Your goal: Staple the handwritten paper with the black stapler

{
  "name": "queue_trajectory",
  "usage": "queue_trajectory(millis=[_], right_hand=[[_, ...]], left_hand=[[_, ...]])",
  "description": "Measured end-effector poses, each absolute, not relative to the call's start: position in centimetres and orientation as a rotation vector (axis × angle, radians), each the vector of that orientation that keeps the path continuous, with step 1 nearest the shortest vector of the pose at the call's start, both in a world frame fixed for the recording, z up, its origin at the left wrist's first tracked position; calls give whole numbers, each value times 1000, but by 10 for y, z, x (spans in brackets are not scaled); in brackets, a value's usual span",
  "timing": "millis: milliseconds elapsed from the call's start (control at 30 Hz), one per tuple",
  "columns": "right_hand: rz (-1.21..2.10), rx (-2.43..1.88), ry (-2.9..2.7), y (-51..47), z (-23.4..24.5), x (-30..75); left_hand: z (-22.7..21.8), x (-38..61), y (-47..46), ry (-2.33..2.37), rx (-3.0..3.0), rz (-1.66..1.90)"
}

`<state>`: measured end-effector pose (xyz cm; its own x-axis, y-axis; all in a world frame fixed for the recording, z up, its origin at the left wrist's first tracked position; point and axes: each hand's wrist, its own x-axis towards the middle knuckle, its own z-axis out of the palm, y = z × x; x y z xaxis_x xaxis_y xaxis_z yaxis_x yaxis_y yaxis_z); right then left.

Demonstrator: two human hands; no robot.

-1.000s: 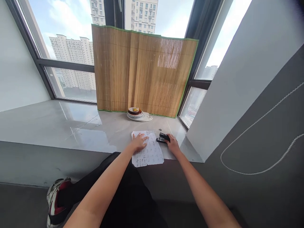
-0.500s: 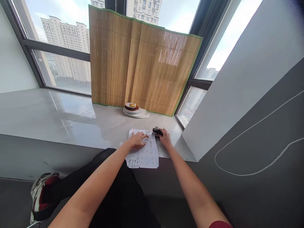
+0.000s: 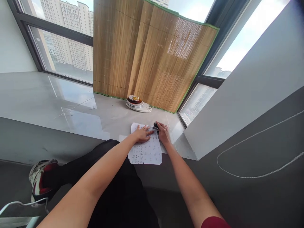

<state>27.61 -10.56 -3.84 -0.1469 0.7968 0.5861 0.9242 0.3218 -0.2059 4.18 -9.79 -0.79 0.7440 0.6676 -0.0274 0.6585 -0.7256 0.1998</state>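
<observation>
While left hand (image 3: 142, 134) lies spread on paper (image 3: 147, 152), right hand (image 3: 163, 131) grasps stapler (image 3: 155, 125) at paper's upper right edge; whether squeezed yet, cannot tell.

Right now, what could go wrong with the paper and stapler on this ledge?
The left hand might get pinched: it lies on the paper, its fingertips close to the stapler in the right hand. The paper could also crease, since its lower end juts past the front edge of the ledge.
</observation>
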Motion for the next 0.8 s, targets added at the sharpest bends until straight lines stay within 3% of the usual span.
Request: queue_trajectory(millis=[367, 800], right_hand=[[-377, -1586, -2061, -110, -35, 272], [-228, -1568, -1975, -112, -34, 275]], left_hand=[[-12, 44, -97, 1030, 2691, 118], [-4, 42, -103, 1030, 2696, 76]])
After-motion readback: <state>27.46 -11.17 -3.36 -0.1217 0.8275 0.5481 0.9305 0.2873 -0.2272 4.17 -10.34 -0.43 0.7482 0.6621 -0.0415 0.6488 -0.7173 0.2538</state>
